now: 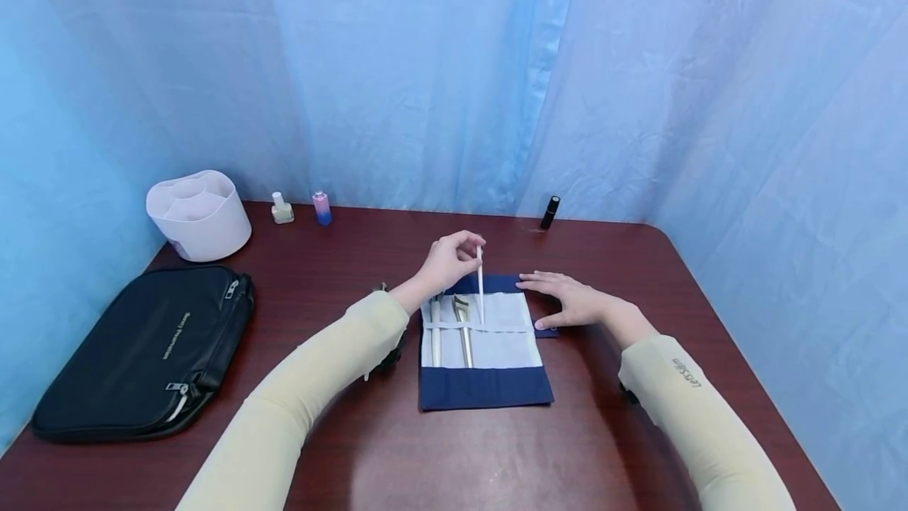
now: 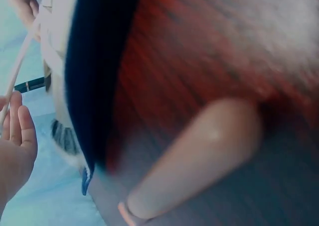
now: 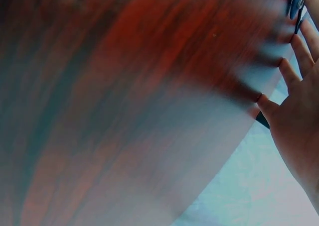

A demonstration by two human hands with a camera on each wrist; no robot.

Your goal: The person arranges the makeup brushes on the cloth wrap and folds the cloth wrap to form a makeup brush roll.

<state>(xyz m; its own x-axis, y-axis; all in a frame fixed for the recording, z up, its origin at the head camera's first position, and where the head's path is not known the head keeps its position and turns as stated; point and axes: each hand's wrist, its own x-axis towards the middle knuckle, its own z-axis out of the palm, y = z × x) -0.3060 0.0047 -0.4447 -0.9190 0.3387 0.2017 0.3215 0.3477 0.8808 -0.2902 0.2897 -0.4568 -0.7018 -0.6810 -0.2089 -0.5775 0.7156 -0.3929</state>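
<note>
My left hand (image 1: 452, 260) pinches the upper end of a slim white stick (image 1: 481, 286), which stands nearly upright. Its lower end meets the white elastic band of a navy and white cloth roll (image 1: 505, 349) lying unfolded on the table. Tucked under that band are a white-handled brush (image 1: 436, 333) on the left and a gold tool with a forked head (image 1: 464, 333) beside it. At the right edge of the roll, my right hand (image 1: 578, 302) rests with fingers spread, its thumb on a navy flap. The left wrist view shows the left hand (image 2: 17, 146) and the stick (image 2: 20, 64).
A black zipped case (image 1: 142, 353) lies at the left, with a white divided holder (image 1: 202, 219) behind it. Along the back edge stand a pale nail polish bottle (image 1: 282, 210), a pink-blue bottle (image 1: 322, 209) and a black tube (image 1: 549, 213). Blue curtains (image 1: 411, 77) hang around the table.
</note>
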